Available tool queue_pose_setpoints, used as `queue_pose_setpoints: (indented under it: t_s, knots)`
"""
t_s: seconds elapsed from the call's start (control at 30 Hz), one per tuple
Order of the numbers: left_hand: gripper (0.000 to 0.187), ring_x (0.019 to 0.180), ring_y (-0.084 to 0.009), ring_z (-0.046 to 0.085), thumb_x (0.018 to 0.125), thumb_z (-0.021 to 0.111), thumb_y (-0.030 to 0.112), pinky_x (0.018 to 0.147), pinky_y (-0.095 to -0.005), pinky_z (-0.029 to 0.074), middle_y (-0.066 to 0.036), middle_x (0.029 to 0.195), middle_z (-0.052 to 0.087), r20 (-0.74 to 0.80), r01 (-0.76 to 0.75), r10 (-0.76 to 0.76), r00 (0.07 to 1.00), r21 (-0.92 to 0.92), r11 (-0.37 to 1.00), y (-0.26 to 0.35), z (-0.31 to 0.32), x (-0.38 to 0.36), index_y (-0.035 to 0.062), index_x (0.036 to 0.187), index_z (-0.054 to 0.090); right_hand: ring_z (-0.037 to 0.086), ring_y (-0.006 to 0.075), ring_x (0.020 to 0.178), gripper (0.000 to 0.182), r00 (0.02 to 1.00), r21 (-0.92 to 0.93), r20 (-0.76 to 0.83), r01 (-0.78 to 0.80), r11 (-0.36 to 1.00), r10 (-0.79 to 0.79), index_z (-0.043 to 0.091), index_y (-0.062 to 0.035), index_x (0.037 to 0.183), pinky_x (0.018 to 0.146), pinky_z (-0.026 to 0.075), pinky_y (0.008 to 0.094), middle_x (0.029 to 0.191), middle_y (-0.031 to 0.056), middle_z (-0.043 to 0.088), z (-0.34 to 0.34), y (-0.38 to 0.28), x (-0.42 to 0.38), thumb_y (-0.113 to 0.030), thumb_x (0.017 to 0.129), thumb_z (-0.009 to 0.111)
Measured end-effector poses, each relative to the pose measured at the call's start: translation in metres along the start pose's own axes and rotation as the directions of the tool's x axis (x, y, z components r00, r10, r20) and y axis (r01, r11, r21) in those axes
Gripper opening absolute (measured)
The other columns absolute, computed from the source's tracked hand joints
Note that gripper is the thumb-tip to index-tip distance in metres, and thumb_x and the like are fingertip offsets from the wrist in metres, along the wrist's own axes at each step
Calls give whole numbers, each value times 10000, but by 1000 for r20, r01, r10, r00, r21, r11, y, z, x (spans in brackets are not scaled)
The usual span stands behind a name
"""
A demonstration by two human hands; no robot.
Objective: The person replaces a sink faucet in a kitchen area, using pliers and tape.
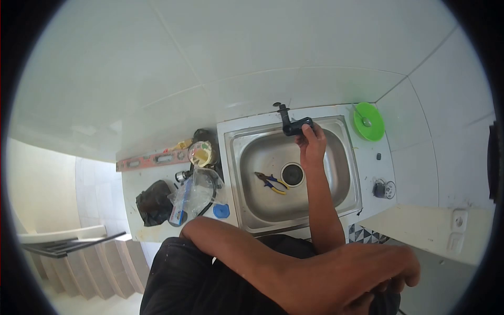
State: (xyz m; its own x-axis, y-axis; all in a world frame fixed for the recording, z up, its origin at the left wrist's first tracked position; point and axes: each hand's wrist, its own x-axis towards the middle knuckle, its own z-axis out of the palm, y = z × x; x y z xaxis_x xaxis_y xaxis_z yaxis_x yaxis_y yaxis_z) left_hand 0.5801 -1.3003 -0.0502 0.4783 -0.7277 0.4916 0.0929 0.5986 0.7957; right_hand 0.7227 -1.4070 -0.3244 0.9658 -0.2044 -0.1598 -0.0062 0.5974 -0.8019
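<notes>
While right hand (312, 143) fingers grip black faucet (293, 125) above steel sink (344, 173), left hand (362, 275) curled loosely.

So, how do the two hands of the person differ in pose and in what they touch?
The right hand reaches far out over the sink and grips the black faucet; the left hand stays close to the body, low in the view, and touches no tool. The right hand's fingers wrap the faucet's spout, while the left hand's fingers curl loosely downward. Both are bare, with bare forearms.
</notes>
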Motion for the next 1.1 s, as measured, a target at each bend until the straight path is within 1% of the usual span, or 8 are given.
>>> queue_pose_setpoints:
  t_s: [0.23, 0.3, 0.37, 0.43, 0.53, 0.6, 0.83, 1.1]
  knots:
    - [396, 875, -253, 610, 752, 477, -9, 742, -310, 502, -135, 1036, 611, -51, -243, 247, 968, 81, 967, -3, 12, -19, -12, 1146, 524, 630, 173, 667, 338, 991, 104, 123, 37, 994, -50, 518, 30, 1120, 573, 529, 286, 902, 98, 633, 2, -43, -36, -84, 835, 659]
    - [412, 920, -293, 601, 807, 444, 82, 833, -324, 485, -119, 1114, 603, 66, -484, 494, 867, 343, 805, -16, 9, -26, 4, 1207, 508, 647, 201, 716, 353, 979, 141, 194, 40, 989, -67, 497, 31, 1144, 618, 549, 306, 935, 108, 631, 4, -51, -49, -65, 833, 633]
    - [396, 985, -247, 608, 831, 574, 0, 810, -339, 499, -161, 1128, 570, 59, -241, 247, 967, 521, 819, 8, -11, -50, -2, 1216, 482, 651, 211, 758, 372, 965, 183, 245, 46, 982, -91, 487, 27, 1154, 646, 557, 320, 947, 113, 628, 5, -62, -61, -54, 822, 633]
    - [386, 1019, -245, 589, 821, 628, 36, 812, -350, 492, -176, 1156, 558, -356, 19, 468, 809, 811, 584, -22, -29, -81, 12, 1182, 497, 655, 221, 800, 391, 952, 232, 285, 44, 972, -111, 478, 23, 1165, 674, 566, 333, 959, 119, 625, 7, -71, -74, -43, 811, 632]
    - [455, 1048, -229, 571, 824, 671, 114, 852, -361, 487, -154, 1196, 549, -698, 335, 422, 579, 676, 657, -57, -82, -106, 13, 1226, 483, 646, 211, 875, 432, 925, 210, 350, 74, 975, -146, 470, 19, 1174, 731, 570, 335, 997, 127, 616, 14, -85, -90, -29, 782, 646]
    - [563, 1088, -222, 558, 823, 717, 205, 900, -373, 481, -141, 1234, 542, -871, 336, 31, 489, 221, 915, -66, -101, -120, 23, 1290, 459, 631, 192, 914, 469, 877, 84, 443, 165, 983, -185, 458, 23, 1191, 748, 567, 327, 1025, 129, 602, 20, -91, -99, 0, 764, 651]
    - [719, 1092, -244, 583, 785, 783, 295, 913, -394, 509, -154, 1263, 540, -773, 126, 38, 633, 151, 980, -84, -96, -131, 12, 1341, 427, 609, 147, 879, 455, 880, -51, 452, 190, 980, -148, 455, 27, 1197, 731, 544, 291, 1020, 111, 594, 41, -94, -121, -10, 800, 676]
    - [719, 964, -213, 625, 767, 793, 365, 874, -387, 530, -148, 1108, 608, -807, 137, -84, 585, -3, 991, -79, -87, -133, -68, 1253, 486, 583, 101, 752, 404, 888, -202, 461, 117, 972, -11, 516, 35, 1201, 632, 515, 239, 945, 82, 602, 46, -102, -126, -139, 873, 675]
